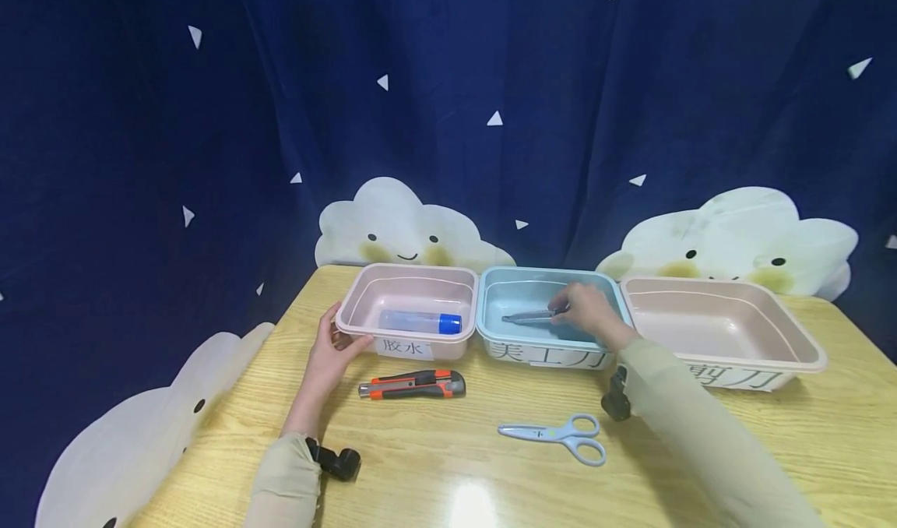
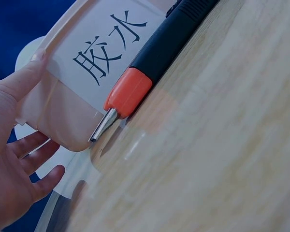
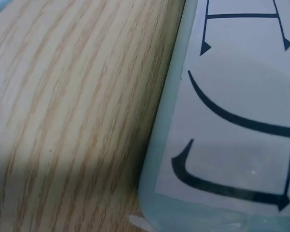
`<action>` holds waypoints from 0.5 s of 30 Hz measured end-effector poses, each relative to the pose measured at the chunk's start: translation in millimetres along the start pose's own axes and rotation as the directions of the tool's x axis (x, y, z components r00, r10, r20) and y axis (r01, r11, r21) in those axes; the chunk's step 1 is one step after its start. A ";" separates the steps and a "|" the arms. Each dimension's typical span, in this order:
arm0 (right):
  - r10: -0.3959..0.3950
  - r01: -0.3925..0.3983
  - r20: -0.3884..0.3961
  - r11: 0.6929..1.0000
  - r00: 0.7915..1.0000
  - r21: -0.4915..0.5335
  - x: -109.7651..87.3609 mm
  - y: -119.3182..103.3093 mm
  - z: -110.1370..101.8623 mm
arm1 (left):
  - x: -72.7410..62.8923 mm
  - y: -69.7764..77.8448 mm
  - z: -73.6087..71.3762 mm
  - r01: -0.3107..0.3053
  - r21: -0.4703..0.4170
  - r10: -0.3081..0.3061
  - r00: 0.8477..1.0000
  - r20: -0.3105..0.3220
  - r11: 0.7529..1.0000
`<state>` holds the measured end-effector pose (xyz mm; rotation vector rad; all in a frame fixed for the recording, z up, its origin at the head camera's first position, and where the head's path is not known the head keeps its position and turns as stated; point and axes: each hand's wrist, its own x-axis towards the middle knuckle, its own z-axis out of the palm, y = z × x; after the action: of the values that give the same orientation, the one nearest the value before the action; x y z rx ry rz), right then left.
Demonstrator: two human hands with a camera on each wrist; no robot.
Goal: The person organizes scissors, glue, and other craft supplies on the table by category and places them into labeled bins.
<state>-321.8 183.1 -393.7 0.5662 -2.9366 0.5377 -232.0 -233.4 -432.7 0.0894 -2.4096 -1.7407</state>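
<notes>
My left hand [image 1: 336,353] holds the front left corner of a pink bin [image 1: 357,286]. In the left wrist view its thumb lies on the rim, with the other fingers around the corner below. Inside that bin lies a clear glue tube [image 1: 413,322] with a blue cap. My right hand [image 1: 585,310] reaches into the middle, blue bin [image 1: 501,286] and pinches the right end of a slim grey tool [image 1: 525,317]; I cannot tell its kind, as the fingers cover that end. The right wrist view shows only the blue bin's labelled front [image 3: 222,159] and the table.
An orange and black utility knife [image 1: 413,385] lies before the left bin. Light blue scissors [image 1: 554,433] lie nearer the front, handles to the right. A beige bin [image 1: 708,318] stands at the right end of the row. A dark blue curtain [image 1: 448,123] hangs behind.
</notes>
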 end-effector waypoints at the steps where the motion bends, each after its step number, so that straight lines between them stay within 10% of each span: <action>1: 0.009 -0.009 0.014 1.000 1.000 0.002 0.6 -0.2 0.2 | -0.1 0.1 0.0 -0.001 -0.001 0.001 1.000 -0.001 1.000; 15: 0.131 -0.140 0.133 0.988 0.982 0.062 1.3 0.2 5.5 | 1.3 1.8 -0.2 0.015 -0.036 -0.015 1.000 0.023 0.999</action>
<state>-323.3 180.9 -398.6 0.4243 -3.1060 0.6466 -233.1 -233.2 -430.8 0.0838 -2.3983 -1.8006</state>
